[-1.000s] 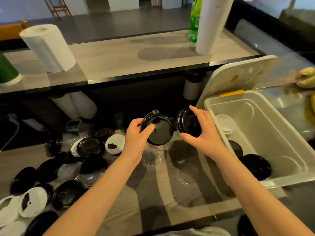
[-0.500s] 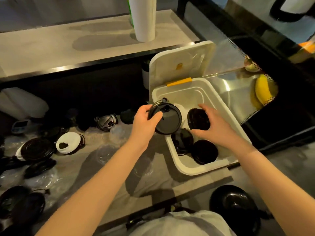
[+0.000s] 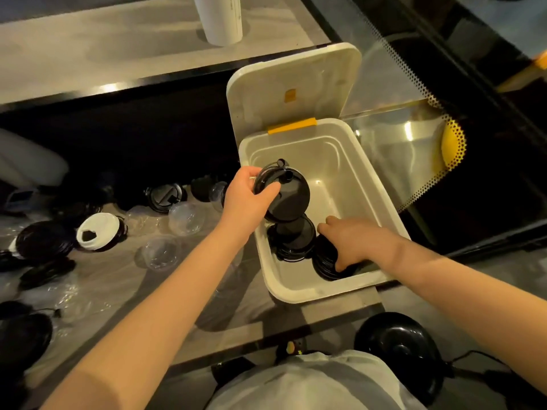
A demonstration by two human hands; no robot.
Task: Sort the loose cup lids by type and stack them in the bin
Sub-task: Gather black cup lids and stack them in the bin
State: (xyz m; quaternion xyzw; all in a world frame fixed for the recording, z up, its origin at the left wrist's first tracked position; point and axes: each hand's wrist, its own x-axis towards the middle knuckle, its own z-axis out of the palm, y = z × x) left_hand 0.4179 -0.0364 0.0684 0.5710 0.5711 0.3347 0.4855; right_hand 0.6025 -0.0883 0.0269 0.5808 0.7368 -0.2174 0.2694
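Left hand (image 3: 245, 196) grips a black round plastic cup lid (image 3: 291, 199) with a small stopper tab. The thumb is on top and the fingers are curled under the lid's left edge. There may be more than one lid nested, cannot tell. The lid is tilted and held above the left side of the white rectangular plastic bin (image 3: 381, 187), over the rim and not touching it.

Right hand (image 3: 355, 241) is down inside the bin at its near right corner. Its fingers are bent and a bit apart over a corner stack of black plastic lids (image 3: 324, 263), with the fingertips hooked round the stack's near edge.

A second stack of black plastic lids (image 3: 293, 239) stands in the bin's near left part, just beside the corner stack and partly hidden under the held lid.

The bin's white hinged cover (image 3: 296, 81) stands open, leaning back at the bin's far side. A yellow latch (image 3: 291, 126) sits on the far rim. The bin sits on a grey wood-grain counter (image 3: 124, 291).

Loose on the counter left of the bin:
- a white sip lid (image 3: 97, 230)
- clear plastic dome lids (image 3: 186, 217)
- black flat lids (image 3: 44, 239), some overlapping
- a black lid with a flap (image 3: 164, 195), farther back

Beyond the bin, on a higher shelf, a white paper roll (image 3: 220, 19) stands upright. On the near side of the bin, below the counter edge, is a glossy black round object (image 3: 398, 347); cannot tell what it is.
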